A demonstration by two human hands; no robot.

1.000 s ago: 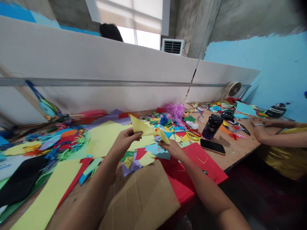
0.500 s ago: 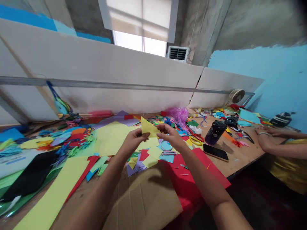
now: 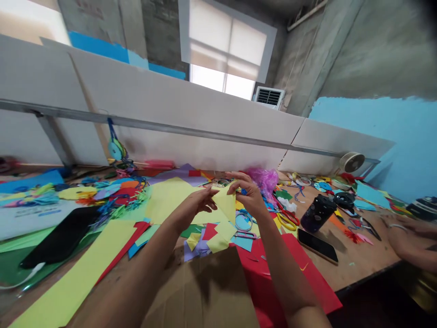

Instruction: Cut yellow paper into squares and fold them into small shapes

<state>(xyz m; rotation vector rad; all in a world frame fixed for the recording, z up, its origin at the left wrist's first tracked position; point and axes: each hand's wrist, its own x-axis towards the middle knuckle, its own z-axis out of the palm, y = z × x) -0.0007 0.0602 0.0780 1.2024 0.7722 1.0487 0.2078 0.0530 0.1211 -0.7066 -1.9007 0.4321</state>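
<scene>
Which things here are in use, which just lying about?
In use:
folded yellow paper, held by the left hand and right hand

Lying about:
yellow-handled scissors
black smartphone
dark water bottle
red paper sheet
cardboard sheet
pink cellophane

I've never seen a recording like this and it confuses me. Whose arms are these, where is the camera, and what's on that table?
The arms belong to the person wearing the camera on their head. It looks forward and down, so they reach in from the bottom. Their left hand and right hand together hold a piece of yellow paper. The wooden table is strewn with coloured paper scraps, plus a cardboard sheet, a phone, a dark bottle and scissors. At the right edge is another person's hand.
</scene>
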